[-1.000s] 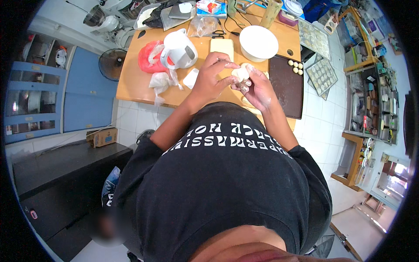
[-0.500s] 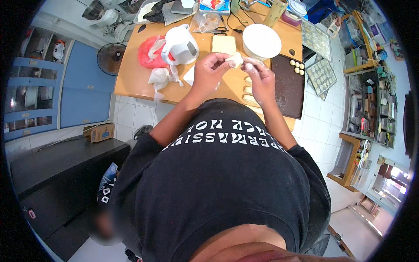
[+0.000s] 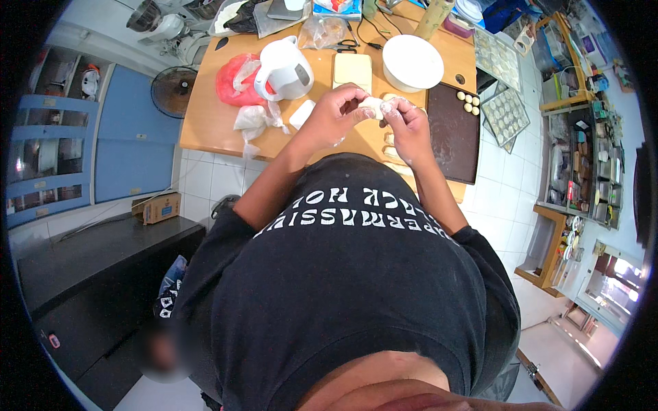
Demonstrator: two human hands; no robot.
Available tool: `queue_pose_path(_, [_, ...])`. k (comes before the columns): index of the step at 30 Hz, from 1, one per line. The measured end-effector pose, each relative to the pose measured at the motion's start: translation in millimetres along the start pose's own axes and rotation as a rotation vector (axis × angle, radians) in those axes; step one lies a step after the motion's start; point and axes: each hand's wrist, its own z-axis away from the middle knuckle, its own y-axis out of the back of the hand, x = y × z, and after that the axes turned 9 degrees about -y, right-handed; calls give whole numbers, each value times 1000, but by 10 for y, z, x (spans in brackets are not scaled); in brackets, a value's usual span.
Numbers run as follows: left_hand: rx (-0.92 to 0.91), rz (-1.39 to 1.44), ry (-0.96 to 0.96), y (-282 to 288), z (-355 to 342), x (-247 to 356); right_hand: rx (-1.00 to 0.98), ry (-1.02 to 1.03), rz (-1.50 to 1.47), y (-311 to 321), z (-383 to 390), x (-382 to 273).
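Observation:
Between my two hands, above the wooden table (image 3: 205,127), is a small pale piece of dough (image 3: 372,104). My left hand (image 3: 348,111) pinches its left end with thumb and fingers. At the other end, my right hand (image 3: 409,125) grips it with bent fingers. White flour clings to both hands. Several elongated dough pieces (image 3: 390,151) lie in a column on the table, partly hidden behind my right hand. Just beyond my hands sits a pale yellow rectangular slab (image 3: 352,70). Small round dough balls (image 3: 468,104) rest on a dark brown tray (image 3: 452,147) to the right.
A white bowl (image 3: 412,65) stands beyond my right hand. To the left are a white electric kettle (image 3: 286,70), a red plastic bag (image 3: 233,82) and a knotted clear bag (image 3: 250,118). Black scissors (image 3: 347,46) lie at the back. Filled trays (image 3: 506,115) stand right of the table.
My hands have shifted slightly, and the dough between them now shows as a longer, more sideways piece. My right hand has turned a little inward. Nothing was let go.

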Motion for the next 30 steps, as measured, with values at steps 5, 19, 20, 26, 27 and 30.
queue_pose_path(5, [-57,-291,-8,35,-17,65,44,-129,-54,-31,3,80])
queue_pose_path(19, [96,54,177,-30,11,-52,57,-34,-75,107,18,-53])
queue_pose_path(20, [103,52,173,-44,21,-69,52,-35,-81,110,6,-68])
queue_pose_path(26, [246,190,136,-247,18,44,92,232,-14,95,43,2])
queue_pose_path(27, [277,255,105,-276,6,101,87,229,-16,98,49,5])
queue_pose_path(30, [268,262,90,-259,30,63,96,262,-34,113,82,-27])
